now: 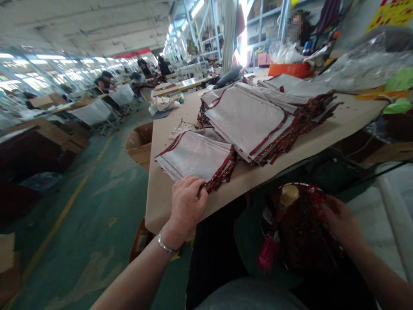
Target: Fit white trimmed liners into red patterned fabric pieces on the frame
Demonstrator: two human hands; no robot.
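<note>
At the near corner of a small stack of pale grey fabric panels (196, 153) with dark red patterned edging, my left hand (189, 200) has its fingers closed over the edge, thumb against the side. A taller stack of similar panels (247, 118) lies just behind and to the right. Low on the right, my right hand (343, 221) is at the side of a round container of dark red patterned cloth (303, 232). Its fingers are curled and dim against the cloth; what they hold is unclear. A beige round piece (289, 195) sits at the container's rim.
The panels lie on a brown-covered table (167, 202). An open cardboard box (140, 144) stands by its left edge. An orange tray (290, 69) and clear plastic bags (364, 60) are at the back right. Several people work at distant tables beyond a green floor aisle (106, 185).
</note>
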